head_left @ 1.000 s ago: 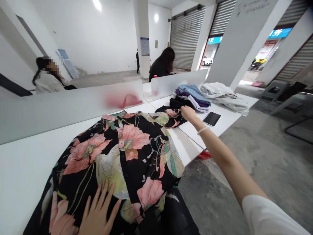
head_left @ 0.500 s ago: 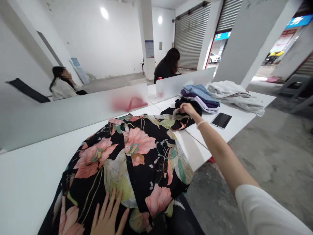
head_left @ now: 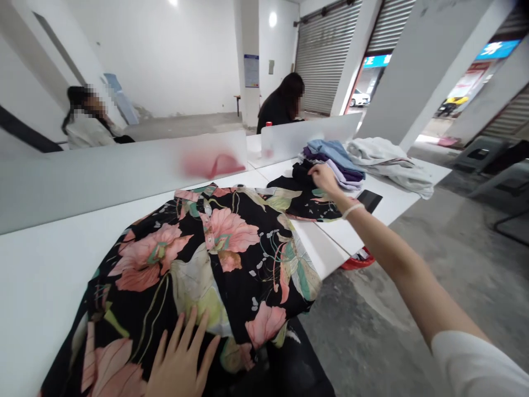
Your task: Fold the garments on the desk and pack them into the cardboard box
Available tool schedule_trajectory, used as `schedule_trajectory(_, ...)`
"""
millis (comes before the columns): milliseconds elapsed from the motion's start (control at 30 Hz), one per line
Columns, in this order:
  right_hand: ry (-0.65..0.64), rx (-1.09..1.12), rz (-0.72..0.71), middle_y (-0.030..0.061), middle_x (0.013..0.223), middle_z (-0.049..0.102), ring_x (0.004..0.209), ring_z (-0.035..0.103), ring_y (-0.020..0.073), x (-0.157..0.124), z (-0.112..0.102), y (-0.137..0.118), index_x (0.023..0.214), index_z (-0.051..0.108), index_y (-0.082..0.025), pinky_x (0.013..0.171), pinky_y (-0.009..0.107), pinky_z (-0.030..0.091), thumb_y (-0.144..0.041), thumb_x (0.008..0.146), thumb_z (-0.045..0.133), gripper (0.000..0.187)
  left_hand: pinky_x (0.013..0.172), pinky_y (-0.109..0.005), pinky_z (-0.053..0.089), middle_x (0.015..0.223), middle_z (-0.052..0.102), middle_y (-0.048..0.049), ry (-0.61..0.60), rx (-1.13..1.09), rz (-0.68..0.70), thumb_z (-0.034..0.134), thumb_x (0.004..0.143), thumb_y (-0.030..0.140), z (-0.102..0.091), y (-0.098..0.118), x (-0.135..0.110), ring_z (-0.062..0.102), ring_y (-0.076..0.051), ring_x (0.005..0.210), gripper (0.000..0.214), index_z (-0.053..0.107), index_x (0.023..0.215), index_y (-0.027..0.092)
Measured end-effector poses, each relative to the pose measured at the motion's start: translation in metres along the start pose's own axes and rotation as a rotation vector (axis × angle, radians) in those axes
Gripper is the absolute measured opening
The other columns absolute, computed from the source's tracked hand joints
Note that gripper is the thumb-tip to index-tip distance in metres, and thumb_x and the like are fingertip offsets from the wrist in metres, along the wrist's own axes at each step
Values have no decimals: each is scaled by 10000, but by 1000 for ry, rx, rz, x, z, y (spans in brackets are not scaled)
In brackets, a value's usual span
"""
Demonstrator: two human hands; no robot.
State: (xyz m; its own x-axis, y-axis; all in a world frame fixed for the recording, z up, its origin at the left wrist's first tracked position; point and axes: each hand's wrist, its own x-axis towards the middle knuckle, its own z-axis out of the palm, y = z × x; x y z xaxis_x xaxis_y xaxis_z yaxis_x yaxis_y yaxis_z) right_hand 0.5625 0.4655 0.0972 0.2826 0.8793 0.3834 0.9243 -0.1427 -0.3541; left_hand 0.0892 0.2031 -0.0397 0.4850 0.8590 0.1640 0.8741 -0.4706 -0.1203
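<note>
The floral shirt (head_left: 223,267) lies spread on the tabletop (head_left: 37,264), its body under and beyond the left hand (head_left: 182,358), which rests palm down on the lower front with fingers fanned apart. The right hand (head_left: 325,180) is over the outstretched sleeve (head_left: 303,204), fingertips drawn together at black cloth beside the folded clothes (head_left: 336,160); whether they pinch the sleeve, I cannot tell.

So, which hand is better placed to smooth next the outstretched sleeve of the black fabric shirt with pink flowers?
Probably the right hand: it is at the outstretched sleeve, though whether it grips is unclear. The left hand lies flat on the lower front of the shirt, farther away.
</note>
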Motion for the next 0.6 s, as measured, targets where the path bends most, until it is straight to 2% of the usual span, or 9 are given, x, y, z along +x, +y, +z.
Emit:
schedule_trajectory(100, -202, 5, -330, 114, 1152, 631, 1062, 560, 239, -29, 59, -101, 1059, 665, -159, 911, 323, 413, -186, 911, 341, 357, 1024, -557, 358, 1316, 582, -44, 94, -12, -100, 354, 884, 277, -11, 5, 6, 504, -298, 1232, 416, 665, 1161, 258)
schedule_trajectory(200, -313, 53, -584, 84, 1268, 581, 1164, 503, 231, -61, 113, -191, 1136, 634, -201, 1004, 345, 356, -313, 956, 346, 357, 1072, -505, 321, 1333, 569, -38, 183, -9, -126, 347, 906, 328, -17, -8, -4, 468, -272, 1269, 436, 603, 1246, 232)
schedule_trajectory(233, -345, 59, -642, 81, 1335, 536, 1222, 458, 240, -69, 128, -216, 1177, 611, -212, 1041, 379, 322, -336, 964, 335, 370, 1087, -486, 309, 1337, 567, -38, 195, 2, -124, 338, 908, 316, -18, -16, -12, 457, -261, 1280, 439, 599, 1249, 226)
schedule_trajectory(300, -408, 59, -668, 65, 1448, 425, 1312, 363, 259, -78, 153, -255, 1263, 546, -244, 1086, 460, 258, -360, 975, 295, 400, 1099, -480, 299, 1348, 557, -55, 198, 56, -178, 325, 899, 289, -21, -35, -35, 433, -263, 1301, 448, 612, 1233, 203)
schedule_trajectory(367, -461, 58, -597, 67, 1503, 343, 1347, 316, 291, -78, 174, -282, 1346, 462, -265, 1086, 541, 227, -378, 977, 258, 436, 1076, -526, 316, 1370, 533, -84, 156, 134, -289, 310, 873, 247, -23, -56, -63, 401, -306, 1322, 467, 643, 1193, 183)
schedule_trajectory(433, -505, 56, -514, 113, 1516, 307, 1356, 302, 341, -73, 193, -297, 1409, 384, -240, 1062, 615, 214, -390, 971, 253, 482, 998, -596, 368, 1375, 524, -104, 65, 197, -377, 282, 835, 189, -23, -75, -94, 409, -361, 1308, 500, 684, 1132, 194)
schedule_trajectory(533, -554, 39, -445, 168, 1533, 247, 1393, 210, 395, -63, 219, -307, 1454, 322, -189, 1059, 672, 129, -432, 949, 302, 560, 904, -654, 408, 1368, 528, -114, -107, 248, -420, 273, 794, 136, -18, -103, -139, 439, -404, 1273, 535, 711, 1085, 230)
schedule_trajectory(600, -573, 27, -436, 145, 1555, 198, 1420, 131, 381, -56, 234, -309, 1473, 287, -211, 1083, 656, 58, -481, 933, 326, 605, 941, -663, 377, 1386, 511, -102, -197, 263, -443, 293, 794, 140, -14, -121, -163, 411, -405, 1295, 524, 707, 1099, 239)
